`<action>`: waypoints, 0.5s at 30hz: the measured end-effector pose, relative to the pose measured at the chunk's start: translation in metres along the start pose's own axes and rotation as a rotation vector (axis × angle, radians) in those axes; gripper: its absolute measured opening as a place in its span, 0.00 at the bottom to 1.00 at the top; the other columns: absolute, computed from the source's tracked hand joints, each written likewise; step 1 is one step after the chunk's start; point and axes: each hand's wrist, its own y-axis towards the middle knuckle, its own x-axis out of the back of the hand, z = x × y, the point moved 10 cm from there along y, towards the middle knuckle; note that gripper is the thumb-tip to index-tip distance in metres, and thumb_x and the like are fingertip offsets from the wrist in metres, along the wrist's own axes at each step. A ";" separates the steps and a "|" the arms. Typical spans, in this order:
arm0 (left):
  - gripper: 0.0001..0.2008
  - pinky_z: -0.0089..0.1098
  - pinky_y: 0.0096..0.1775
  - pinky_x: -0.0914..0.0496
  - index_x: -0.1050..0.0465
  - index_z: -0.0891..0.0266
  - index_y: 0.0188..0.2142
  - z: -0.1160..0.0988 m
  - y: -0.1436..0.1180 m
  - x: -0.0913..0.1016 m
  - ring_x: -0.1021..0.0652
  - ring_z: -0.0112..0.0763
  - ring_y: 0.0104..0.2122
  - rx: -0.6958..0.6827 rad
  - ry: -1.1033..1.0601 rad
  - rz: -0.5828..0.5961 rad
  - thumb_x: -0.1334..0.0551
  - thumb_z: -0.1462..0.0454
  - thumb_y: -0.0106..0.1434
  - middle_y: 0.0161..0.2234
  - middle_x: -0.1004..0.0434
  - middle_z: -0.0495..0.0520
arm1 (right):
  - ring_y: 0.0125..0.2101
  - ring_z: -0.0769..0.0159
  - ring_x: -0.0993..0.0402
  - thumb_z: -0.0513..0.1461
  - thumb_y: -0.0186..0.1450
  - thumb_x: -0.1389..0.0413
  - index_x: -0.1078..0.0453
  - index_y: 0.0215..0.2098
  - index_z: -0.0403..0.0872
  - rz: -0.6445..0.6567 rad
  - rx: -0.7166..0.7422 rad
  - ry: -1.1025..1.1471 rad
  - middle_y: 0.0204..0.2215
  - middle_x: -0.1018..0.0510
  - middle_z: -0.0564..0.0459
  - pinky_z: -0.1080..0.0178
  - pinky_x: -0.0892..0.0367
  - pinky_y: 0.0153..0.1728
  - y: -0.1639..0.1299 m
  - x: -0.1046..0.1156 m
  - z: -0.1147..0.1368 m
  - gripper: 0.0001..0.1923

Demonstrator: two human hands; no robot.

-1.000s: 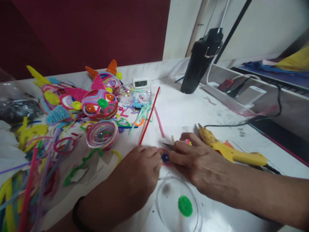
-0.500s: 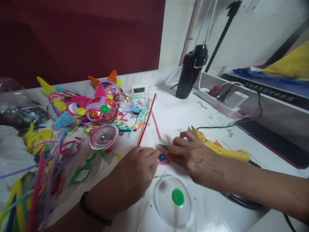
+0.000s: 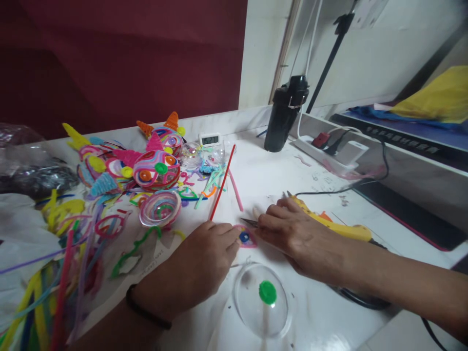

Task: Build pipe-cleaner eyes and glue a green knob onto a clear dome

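On the white table lies a small coiled pipe-cleaner disc [image 3: 245, 237], blue in the middle with a pink ring. My left hand [image 3: 204, 258] rests on the table with its fingertips pressing the disc's left edge and the near end of a long red pipe cleaner [image 3: 222, 183]. My right hand [image 3: 292, 234] comes in from the right, holding thin metal tweezers [image 3: 249, 222] whose tips point at the disc. In front of both hands sits a clear plastic half-dome [image 3: 262, 304] with a green coiled dot [image 3: 267, 292] inside.
A yellow glue gun [image 3: 329, 222] lies right behind my right hand, cable trailing. Colourful coiled ornaments [image 3: 155, 168] and loose pipe cleaners [image 3: 54, 253] cover the left side. A black bottle [image 3: 283, 114], a small digital clock [image 3: 210, 140] and a power strip [image 3: 329, 146] stand at the back.
The camera view has shifted, so everything sits slightly left and higher. Both hands stay at the disc; my right fingers have drawn back a little, baring more of the coil.
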 end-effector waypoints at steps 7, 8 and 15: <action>0.12 0.41 0.51 0.33 0.31 0.69 0.49 -0.002 0.002 0.003 0.29 0.40 0.50 -0.029 0.002 0.020 0.48 0.71 0.68 0.51 0.28 0.60 | 0.35 0.59 0.37 0.31 0.64 0.50 0.27 0.45 0.43 0.074 -0.039 0.090 0.33 0.26 0.48 0.53 0.49 0.39 -0.007 -0.001 -0.002 0.14; 0.12 0.41 0.51 0.32 0.31 0.69 0.48 -0.002 0.002 0.003 0.29 0.40 0.50 -0.026 -0.004 0.022 0.48 0.71 0.68 0.51 0.28 0.60 | 0.35 0.59 0.37 0.31 0.64 0.50 0.26 0.43 0.43 0.071 -0.045 0.096 0.33 0.26 0.48 0.52 0.49 0.40 -0.008 0.000 -0.002 0.13; 0.12 0.41 0.51 0.32 0.32 0.69 0.49 -0.004 0.000 0.009 0.27 0.40 0.48 -0.041 -0.026 0.001 0.48 0.71 0.69 0.48 0.26 0.61 | 0.36 0.59 0.37 0.30 0.63 0.50 0.25 0.40 0.44 0.056 -0.073 0.120 0.34 0.26 0.47 0.50 0.48 0.45 -0.014 0.007 -0.004 0.13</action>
